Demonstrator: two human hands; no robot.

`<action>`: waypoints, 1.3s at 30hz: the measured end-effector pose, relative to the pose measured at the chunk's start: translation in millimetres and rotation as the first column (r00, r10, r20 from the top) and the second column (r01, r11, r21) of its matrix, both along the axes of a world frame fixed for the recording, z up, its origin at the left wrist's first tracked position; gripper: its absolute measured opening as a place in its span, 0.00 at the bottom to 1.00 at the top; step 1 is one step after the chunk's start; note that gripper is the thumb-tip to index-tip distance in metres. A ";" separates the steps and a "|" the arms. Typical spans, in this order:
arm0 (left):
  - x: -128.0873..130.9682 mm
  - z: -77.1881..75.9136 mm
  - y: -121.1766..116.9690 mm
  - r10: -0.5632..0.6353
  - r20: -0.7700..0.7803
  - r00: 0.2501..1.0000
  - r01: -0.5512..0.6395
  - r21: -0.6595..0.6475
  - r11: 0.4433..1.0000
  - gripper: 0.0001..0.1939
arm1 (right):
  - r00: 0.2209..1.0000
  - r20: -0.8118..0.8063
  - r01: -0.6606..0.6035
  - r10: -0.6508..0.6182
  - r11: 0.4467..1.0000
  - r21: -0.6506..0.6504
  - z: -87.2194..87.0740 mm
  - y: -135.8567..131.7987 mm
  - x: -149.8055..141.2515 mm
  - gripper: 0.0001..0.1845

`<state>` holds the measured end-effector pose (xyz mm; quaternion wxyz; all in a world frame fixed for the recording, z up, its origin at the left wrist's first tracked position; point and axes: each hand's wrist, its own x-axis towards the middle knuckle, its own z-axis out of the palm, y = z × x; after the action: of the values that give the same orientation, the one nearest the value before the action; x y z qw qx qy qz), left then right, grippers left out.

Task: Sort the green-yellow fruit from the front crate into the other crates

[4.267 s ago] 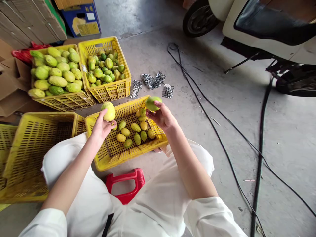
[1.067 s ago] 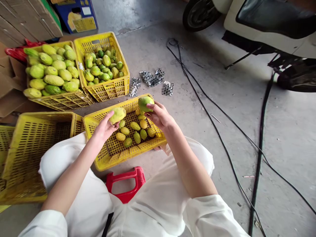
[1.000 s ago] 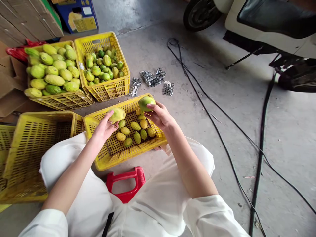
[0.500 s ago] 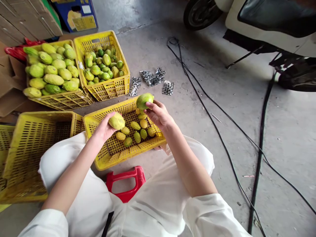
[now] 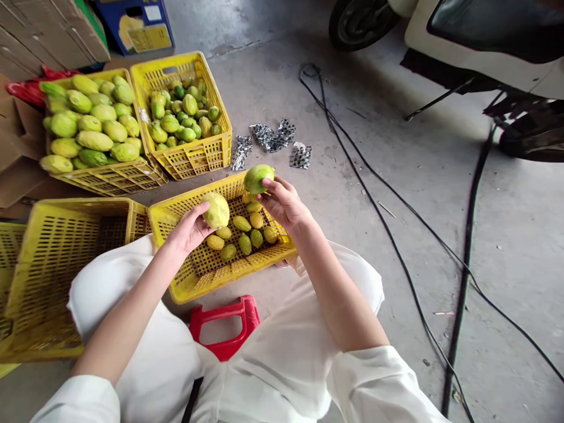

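Note:
My left hand (image 5: 191, 229) is closed round a pale yellow, mottled oval fruit (image 5: 216, 210), the thumb lying on its side. In my right hand (image 5: 284, 202) is a greener, smooth oval fruit (image 5: 258, 179), gripped at its right end by thumb and fingers. Both fruits are held up over a yellow slatted crate (image 5: 189, 292), a little apart from each other. Several smaller yellow-green fruits (image 5: 245, 243) lie loose on the bottom of that crate. The exact kind of fruit cannot be made out; they look lemon- or papaya-like.
Two yellow crates stand beyond: one heaped with large fruits (image 5: 94, 141), one with smaller fruits (image 5: 176, 126). Another yellow crate (image 5: 48, 282) is at left. A red stool (image 5: 227, 346) shows between my legs. Foil scraps (image 5: 273, 136), black cables (image 5: 383, 226) and a parked scooter (image 5: 489, 53) are at right.
My left hand has moved slightly up and right and turned its fruit, so a broader pale face shows. The right hand and its fruit have hardly moved.

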<state>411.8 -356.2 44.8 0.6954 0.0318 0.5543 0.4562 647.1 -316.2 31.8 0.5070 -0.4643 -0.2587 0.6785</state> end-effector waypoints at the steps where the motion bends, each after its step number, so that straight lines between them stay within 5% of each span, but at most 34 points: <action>1: 0.0 0.1 0.5 0.014 0.005 1.000 -0.014 -0.005 1.000 0.12 | 1.000 0.000 0.006 -0.006 1.000 0.002 -0.7 0.1 0.0 0.33; 26: 6.1 6.3 -2.6 0.119 0.063 0.991 -0.119 -0.001 0.993 0.25 | 0.993 -0.050 -0.109 0.105 0.991 -0.075 5.2 -5.8 -6.1 0.35; 39: 8.0 7.6 -5.3 0.127 0.049 0.991 -0.130 0.056 0.990 0.16 | 0.991 -0.093 -0.106 0.100 0.992 -0.067 -0.9 -1.1 -6.9 0.40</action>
<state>419.8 -361.4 52.4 0.6757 0.0063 0.5256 0.5169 640.2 -317.3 30.9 0.4655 -0.4375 -0.2350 0.7325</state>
